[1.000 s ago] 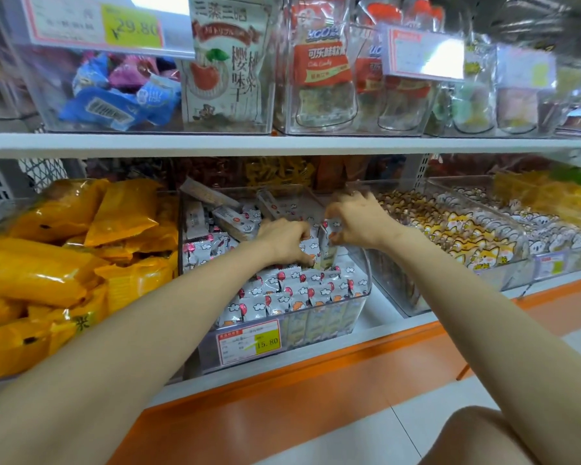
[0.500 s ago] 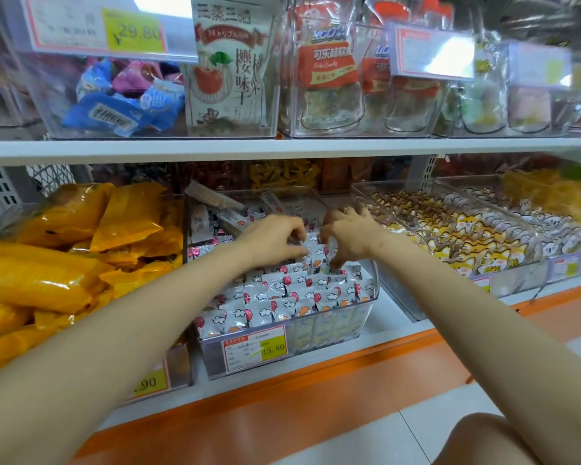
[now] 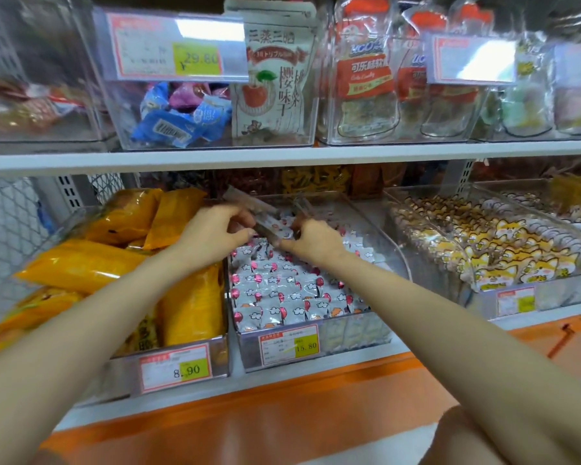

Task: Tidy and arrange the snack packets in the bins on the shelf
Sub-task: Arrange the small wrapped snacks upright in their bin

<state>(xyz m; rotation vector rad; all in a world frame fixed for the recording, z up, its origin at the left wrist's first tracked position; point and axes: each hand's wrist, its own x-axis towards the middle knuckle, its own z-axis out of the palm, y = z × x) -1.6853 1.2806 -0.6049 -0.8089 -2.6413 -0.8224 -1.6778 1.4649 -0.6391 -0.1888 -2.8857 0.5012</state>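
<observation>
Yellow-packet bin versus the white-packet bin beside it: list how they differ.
The yellow-packet bin holds big orange-yellow packets piled loosely; the white-packet bin holds small white packets mostly in neat rows. The first is tagged 8.90, the second 15.80. The left hand and right hand grip white packets at the second's back; neither reaches into the first. Both are clear bins on the lower shelf.

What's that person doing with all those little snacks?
A person is tidying a shop shelf. Both the left hand and the right hand reach into the middle clear bin and pinch a loose packet near its back. In front, the small packets already stand in neat rows. Yellow packets lie piled to the left.
</observation>
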